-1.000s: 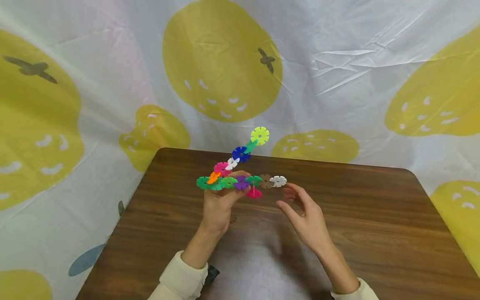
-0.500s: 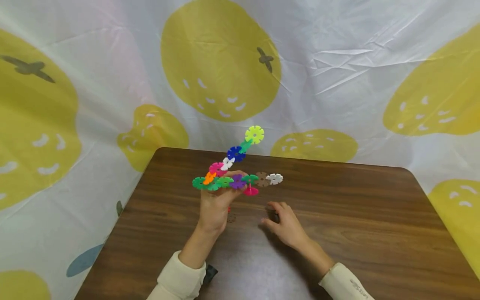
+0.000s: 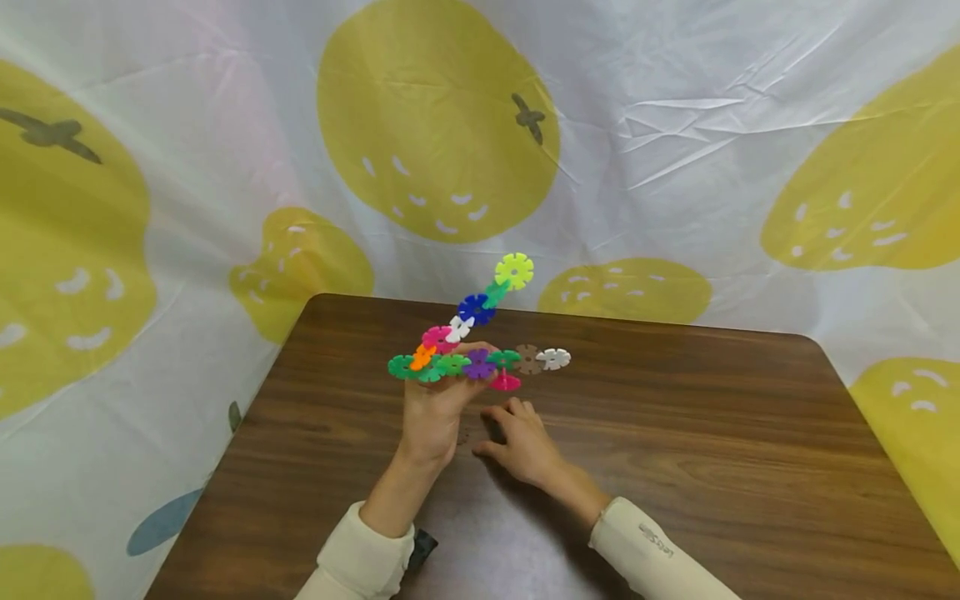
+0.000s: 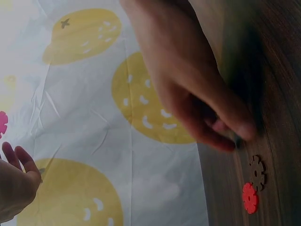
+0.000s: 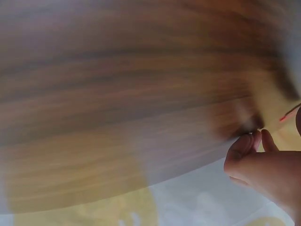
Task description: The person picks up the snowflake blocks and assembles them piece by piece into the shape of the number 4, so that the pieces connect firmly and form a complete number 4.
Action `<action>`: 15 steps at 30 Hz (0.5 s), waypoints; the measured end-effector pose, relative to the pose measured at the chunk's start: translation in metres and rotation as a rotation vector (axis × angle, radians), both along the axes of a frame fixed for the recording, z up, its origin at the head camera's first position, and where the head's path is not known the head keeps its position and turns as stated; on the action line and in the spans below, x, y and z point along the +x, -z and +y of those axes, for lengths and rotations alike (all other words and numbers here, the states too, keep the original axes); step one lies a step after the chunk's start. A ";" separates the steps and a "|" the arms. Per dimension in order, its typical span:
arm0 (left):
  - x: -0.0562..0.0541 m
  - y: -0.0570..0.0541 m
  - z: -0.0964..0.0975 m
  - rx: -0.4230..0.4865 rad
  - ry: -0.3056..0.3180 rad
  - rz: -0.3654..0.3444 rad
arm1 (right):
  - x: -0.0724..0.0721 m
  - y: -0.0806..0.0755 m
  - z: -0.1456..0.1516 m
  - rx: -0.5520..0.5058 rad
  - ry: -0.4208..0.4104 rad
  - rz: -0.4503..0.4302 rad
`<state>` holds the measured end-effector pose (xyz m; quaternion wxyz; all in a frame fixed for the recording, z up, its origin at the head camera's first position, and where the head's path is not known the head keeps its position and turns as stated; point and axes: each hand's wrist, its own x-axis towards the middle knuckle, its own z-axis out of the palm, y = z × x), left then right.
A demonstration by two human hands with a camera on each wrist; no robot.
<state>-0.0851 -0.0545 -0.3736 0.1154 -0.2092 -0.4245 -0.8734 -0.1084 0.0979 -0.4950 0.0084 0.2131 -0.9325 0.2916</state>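
My left hand point(image 3: 430, 421) grips, from below, a chain of linked plastic snowflake discs point(image 3: 470, 364). One branch slants up to a yellow-green disc point(image 3: 504, 273); the other runs right to a white disc point(image 3: 564, 358). Under that branch hangs a pink disc point(image 3: 506, 383). My right hand point(image 3: 522, 443) is low over the table, right of the left wrist, its fingers loosely bent with nothing visible in them. In the left wrist view, a brown disc point(image 4: 258, 165) and a red disc point(image 4: 250, 207) lie side by side on the table, just beyond the right fingertips.
The dark wood table point(image 3: 712, 433) has rounded far corners. Behind it hangs a white cloth point(image 3: 660, 183) printed with yellow fruit. A small black object point(image 3: 423, 547) shows beside the left sleeve.
My right hand has moved down and left, from beside the chain's white end to low over the table near the loose discs. The left hand still holds the chain, nearly in place.
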 end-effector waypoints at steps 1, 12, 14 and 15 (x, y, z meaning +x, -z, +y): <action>0.000 0.001 0.000 0.004 0.001 0.000 | -0.001 0.000 -0.004 0.000 -0.014 0.003; 0.002 -0.002 0.000 0.013 0.004 -0.043 | -0.006 -0.001 -0.033 0.047 -0.077 0.049; 0.003 -0.003 0.000 0.005 -0.003 -0.055 | -0.005 -0.002 -0.035 0.048 -0.070 0.040; 0.003 -0.003 0.000 0.001 -0.007 -0.059 | -0.005 -0.003 -0.036 0.042 -0.067 0.033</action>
